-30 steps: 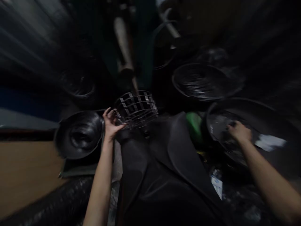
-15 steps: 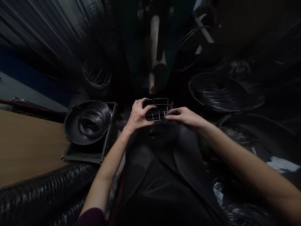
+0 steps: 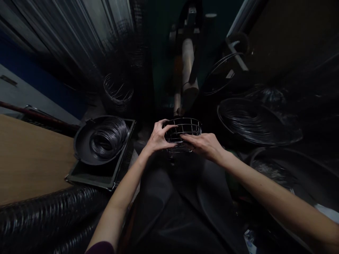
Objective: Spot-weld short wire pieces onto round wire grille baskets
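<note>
A round wire basket point(image 3: 189, 127) with a grid of thin metal wires sits between my hands, in front of a machine's cylindrical arm. My left hand point(image 3: 158, 137) grips its left side, thumb and fingers curved around the wires. From the right, my right hand point(image 3: 205, 144) reaches across the basket's near side, fingers pressed together against the wires. Whether those fingers also pinch a small piece of wire cannot be made out. The lower end of the machine arm point(image 3: 177, 102) is just behind the basket's far rim.
To the left, a dark basin point(image 3: 82, 141) holding a wire ring stack point(image 3: 108, 137) rests on a green crate point(image 3: 106, 181). Basins with wire rings point(image 3: 245, 118) and small wire pieces point(image 3: 270, 171) stand at right. Coiled black wirework point(image 3: 53, 211) lies at lower left.
The view has shifted, so the surroundings sit lower. My right hand has moved from the basket's right edge to its near side, and the basket appears turned or tilted.
</note>
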{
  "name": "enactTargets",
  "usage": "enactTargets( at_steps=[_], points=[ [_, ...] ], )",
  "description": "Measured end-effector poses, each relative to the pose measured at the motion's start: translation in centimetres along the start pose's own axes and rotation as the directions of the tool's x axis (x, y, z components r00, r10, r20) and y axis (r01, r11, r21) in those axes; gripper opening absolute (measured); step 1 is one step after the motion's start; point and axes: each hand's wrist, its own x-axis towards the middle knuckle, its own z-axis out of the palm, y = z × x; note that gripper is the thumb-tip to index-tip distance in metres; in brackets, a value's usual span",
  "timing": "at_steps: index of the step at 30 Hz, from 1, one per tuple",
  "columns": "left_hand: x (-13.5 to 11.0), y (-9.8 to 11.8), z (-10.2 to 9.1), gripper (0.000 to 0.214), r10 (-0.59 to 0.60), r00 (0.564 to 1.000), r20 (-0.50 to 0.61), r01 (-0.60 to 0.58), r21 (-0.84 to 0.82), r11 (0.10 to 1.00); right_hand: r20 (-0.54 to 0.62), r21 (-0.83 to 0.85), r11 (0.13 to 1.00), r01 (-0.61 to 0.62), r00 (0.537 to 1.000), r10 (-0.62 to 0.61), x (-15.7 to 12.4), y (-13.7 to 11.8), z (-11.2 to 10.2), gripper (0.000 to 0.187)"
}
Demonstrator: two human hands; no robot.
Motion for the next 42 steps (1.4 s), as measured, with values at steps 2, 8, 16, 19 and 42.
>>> enactTargets(
  at_steps=[2,8,16,19,42],
  points=[
    [0.6,0.1,-0.1,0.071,0.001,1.000,-0.007,-0.002,-0.015,1.000,-0.036,-0.007,1.000,-0.005,0.999,0.005,0.3,0.4,-0.2,0.039],
    [2.0,-0.2,-0.1,0.071,-0.017,0.999,-0.047,0.014,-0.052,0.999,-0.087,-0.048,0.998,-0.027,0.996,0.022,1.2,1.3,-0.5,0.038],
    [3.0,-0.8,-0.5,0.073,-0.026,1.000,-0.014,0.026,-0.059,0.998,-0.072,-0.075,0.997,-0.025,0.997,0.020,2.2,1.6,-0.4,0.037],
    [3.1,-0.8,-0.6,0.074,-0.018,1.000,-0.018,0.017,-0.052,0.998,-0.079,-0.062,0.998,-0.032,0.997,0.027,2.1,1.5,-0.4,0.038],
    [6.3,-2.4,-1.5,0.071,-0.076,0.995,-0.060,0.072,-0.058,0.996,-0.284,0.229,0.924,-0.308,0.887,0.365,3.1,3.5,0.8,0.023]
  ],
)
